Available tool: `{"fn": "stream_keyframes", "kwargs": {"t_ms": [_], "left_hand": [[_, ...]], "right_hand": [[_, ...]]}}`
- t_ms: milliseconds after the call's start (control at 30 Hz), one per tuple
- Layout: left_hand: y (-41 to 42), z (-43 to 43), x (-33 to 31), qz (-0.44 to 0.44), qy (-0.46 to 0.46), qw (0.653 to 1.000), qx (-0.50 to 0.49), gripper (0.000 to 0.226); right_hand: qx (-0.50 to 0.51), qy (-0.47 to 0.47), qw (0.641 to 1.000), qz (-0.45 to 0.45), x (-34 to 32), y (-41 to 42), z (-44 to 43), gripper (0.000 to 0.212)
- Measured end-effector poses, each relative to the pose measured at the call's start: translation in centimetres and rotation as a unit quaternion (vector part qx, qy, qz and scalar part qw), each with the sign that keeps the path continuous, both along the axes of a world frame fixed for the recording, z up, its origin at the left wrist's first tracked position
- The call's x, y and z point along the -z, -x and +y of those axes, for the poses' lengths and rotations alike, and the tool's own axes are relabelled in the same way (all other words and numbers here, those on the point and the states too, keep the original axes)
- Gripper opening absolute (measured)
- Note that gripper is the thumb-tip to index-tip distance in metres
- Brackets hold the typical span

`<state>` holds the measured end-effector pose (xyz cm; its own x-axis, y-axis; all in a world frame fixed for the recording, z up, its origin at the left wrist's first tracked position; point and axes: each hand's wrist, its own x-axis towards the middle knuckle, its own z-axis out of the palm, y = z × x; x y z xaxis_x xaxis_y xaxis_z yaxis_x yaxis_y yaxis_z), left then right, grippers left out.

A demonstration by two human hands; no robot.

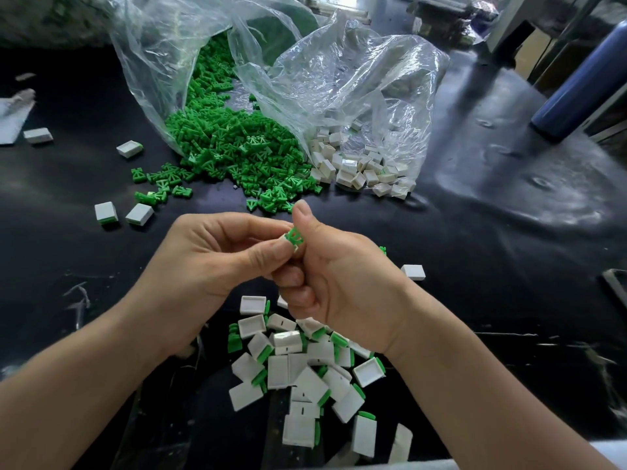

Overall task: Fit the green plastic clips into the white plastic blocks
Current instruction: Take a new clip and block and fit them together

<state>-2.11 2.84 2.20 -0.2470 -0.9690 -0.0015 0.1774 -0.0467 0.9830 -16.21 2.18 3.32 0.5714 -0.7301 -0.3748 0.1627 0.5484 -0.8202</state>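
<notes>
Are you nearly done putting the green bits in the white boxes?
Not nearly. Done: the pile of fitted blocks nearest you. In hand: the left hand pinches a white block, the right hand pinches a green clip into it. Left: heaps of loose clips and empty blocks.

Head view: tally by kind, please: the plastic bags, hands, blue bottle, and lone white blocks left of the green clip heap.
Plastic bags: 2
Left hand, right hand: 2
Blue bottle: 1
Lone white blocks: 4
Total: 9
</notes>
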Motion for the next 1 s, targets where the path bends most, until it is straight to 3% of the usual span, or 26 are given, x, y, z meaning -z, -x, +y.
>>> {"fn": "stream_keyframes", "kwargs": {"t_ms": [333,567,767,1000], "left_hand": [[-0.14,0.13,0.30,0.016,-0.008,1.000,-0.011,0.024],[-0.36,0.07,0.52,0.034,-0.009,0.999,0.004,0.045],[-0.27,0.27,0.21,0.011,-0.002,1.000,-0.005,0.027],[-0.51,0.14,-0.02,-0.014,0.023,0.999,0.023,0.023]], "right_hand": [[-0.025,-0.017,1.000,-0.005,0.06,-0.06,0.20,0.043],[-0.041,0.021,0.998,-0.047,0.15,-0.19,0.32,0.043],[-0.052,0.018,0.997,-0.054,0.21,-0.19,0.35,0.041],[-0.069,0.013,0.997,-0.023,0.15,-0.10,0.33,0.043]]}}
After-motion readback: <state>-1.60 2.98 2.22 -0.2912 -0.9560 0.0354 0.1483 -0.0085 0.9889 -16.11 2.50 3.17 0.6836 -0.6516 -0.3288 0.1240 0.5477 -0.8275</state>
